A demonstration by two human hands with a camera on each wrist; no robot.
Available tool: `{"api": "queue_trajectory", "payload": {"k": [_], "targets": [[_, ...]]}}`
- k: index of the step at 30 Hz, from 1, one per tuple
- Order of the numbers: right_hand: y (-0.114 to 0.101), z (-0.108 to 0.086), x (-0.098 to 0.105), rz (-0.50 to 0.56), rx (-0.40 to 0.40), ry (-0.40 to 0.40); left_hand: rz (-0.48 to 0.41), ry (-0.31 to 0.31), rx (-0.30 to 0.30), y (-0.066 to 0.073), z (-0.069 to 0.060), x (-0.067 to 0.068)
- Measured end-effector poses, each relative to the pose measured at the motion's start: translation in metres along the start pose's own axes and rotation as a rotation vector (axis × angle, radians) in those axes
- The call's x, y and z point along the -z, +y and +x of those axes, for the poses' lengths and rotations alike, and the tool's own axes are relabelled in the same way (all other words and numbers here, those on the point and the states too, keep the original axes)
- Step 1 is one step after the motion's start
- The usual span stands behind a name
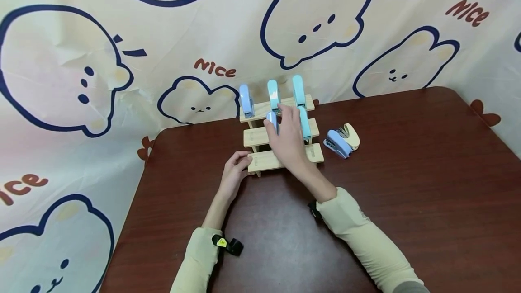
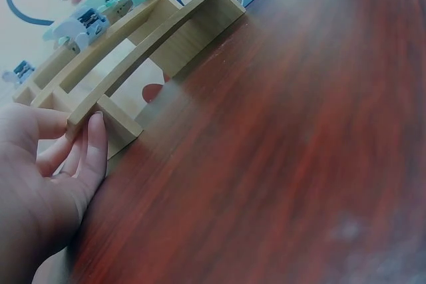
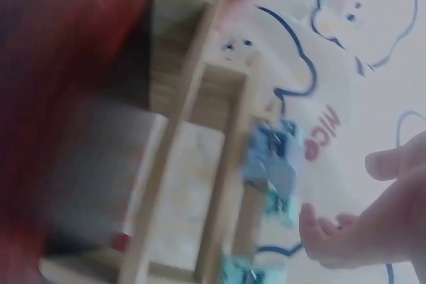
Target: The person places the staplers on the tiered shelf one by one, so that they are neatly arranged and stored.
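Note:
A three-step wooden rack (image 1: 265, 162) bears several small staplers. On its top step stand a blue stapler (image 1: 246, 99) and two turquoise ones. The middle step carries another blue stapler (image 1: 271, 118) at its centre-left and a turquoise stapler (image 1: 304, 123) on the right. My left hand (image 2: 50, 164) pinches the left end of the lowest step between thumb and fingers. Above the rack is my right hand (image 1: 290, 141), just beside the middle step's blue stapler. In the right wrist view its fingers are loosely bent and apart from that stapler (image 3: 271, 154), holding nothing.
Right of the rack, a blue stapler (image 1: 338, 143) lies on the brown table (image 1: 399, 171) against a cream stapler (image 1: 352, 137). A patterned cloth (image 1: 195, 35) hangs right behind the rack and the table's back edge.

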State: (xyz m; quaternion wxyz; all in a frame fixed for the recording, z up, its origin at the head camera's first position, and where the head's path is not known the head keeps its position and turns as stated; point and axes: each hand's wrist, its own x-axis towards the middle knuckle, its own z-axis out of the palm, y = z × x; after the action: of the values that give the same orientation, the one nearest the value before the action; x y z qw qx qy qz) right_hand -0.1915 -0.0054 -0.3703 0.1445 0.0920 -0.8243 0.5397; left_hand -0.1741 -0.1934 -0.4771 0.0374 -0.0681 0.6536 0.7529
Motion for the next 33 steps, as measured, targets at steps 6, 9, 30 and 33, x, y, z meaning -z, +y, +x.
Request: {"api": "queue_trajectory", "payload": {"k": [6, 9, 30, 33], "targets": [[0.013, 0.004, 0.04, 0.058, 0.035, 0.054, 0.0, -0.026, 0.002, 0.001, 0.001, -0.002], [0.025, 0.007, 0.059, 0.06, 0.027, 0.089, 0.003, -0.014, 0.006, 0.002, 0.001, -0.001], [0.072, 0.023, 0.14, 0.016, -0.211, 0.035, 0.0, -0.013, -0.004, 0.002, -0.001, 0.001], [0.079, 0.024, 0.144, 0.046, -0.273, -0.003, 0.008, -0.015, 0.001, 0.002, -0.002, 0.002]]}}
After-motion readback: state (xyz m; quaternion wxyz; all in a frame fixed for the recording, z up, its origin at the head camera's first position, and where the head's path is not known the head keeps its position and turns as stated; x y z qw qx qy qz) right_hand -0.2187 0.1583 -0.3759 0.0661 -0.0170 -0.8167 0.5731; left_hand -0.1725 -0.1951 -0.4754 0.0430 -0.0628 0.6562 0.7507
